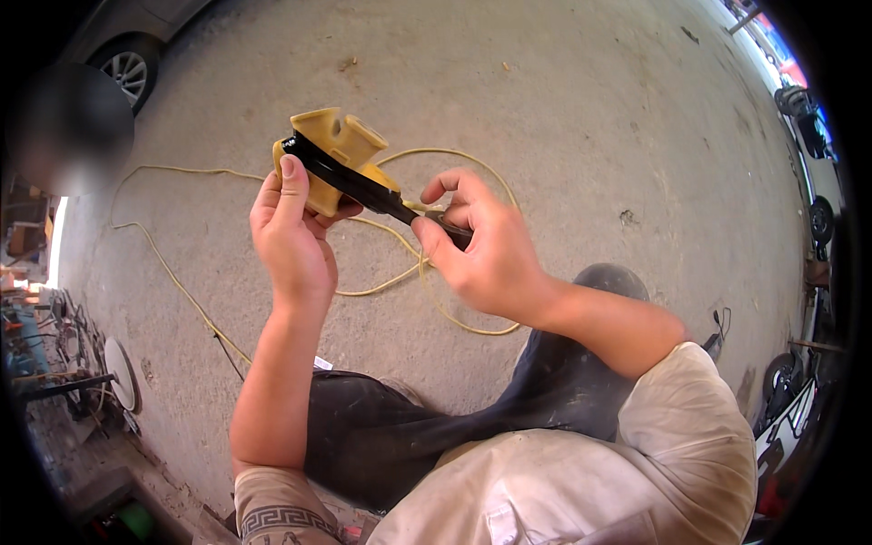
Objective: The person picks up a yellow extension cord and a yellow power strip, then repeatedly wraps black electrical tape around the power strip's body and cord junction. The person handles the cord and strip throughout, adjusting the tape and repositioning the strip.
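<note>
My left hand (295,232) is closed around a yellow moulded piece (318,136) with flared, notched sides, its thumb pressed on the near end. A glossy black strip (350,177), tape-like, lies along the yellow piece and runs down to the right. Where that strip narrows, my right hand (481,241) pinches it between thumb and fingers, together with a dark rounded piece (454,232) that the fingers partly cover. Both hands are raised above the floor, in front of my knees. The underside of the yellow piece is hidden.
A thin yellow cord (173,272) lies in loops on the concrete floor (581,118). A car wheel (127,74) stands at the far left. Clutter and a round pale disc (120,373) are along the left side. Wheels and parts (820,218) line the right edge.
</note>
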